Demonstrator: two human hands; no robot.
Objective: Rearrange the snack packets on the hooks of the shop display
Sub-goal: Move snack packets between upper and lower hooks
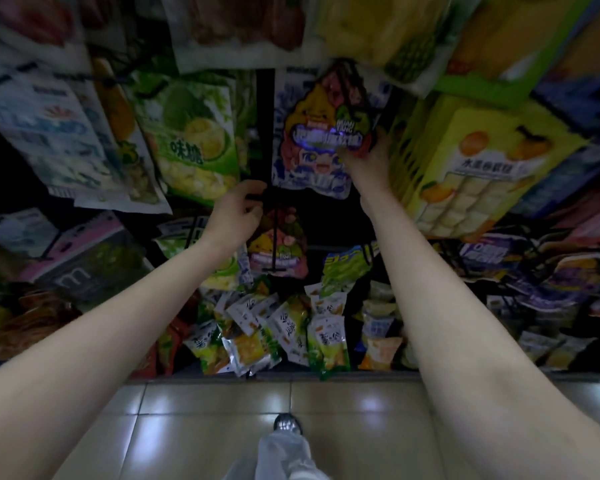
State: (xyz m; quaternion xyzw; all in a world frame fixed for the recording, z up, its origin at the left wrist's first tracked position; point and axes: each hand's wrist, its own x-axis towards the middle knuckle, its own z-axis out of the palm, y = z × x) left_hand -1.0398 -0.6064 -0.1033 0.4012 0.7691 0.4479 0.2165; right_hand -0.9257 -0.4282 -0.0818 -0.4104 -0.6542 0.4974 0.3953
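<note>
Multicoloured gummy packet (326, 123) is hanging far centre, my right hand (368, 157) pinching its lower edge; left hand (238, 213) is curling round the black hook (272, 233). I'm risking tearing the hang-hole by tugging sideways.

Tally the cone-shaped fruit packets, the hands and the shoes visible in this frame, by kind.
Cone-shaped fruit packets: 2 (upper one, lower one)
Hands: 2 (left hand, right hand)
Shoes: 1 (shoe)
Total: 5
</note>
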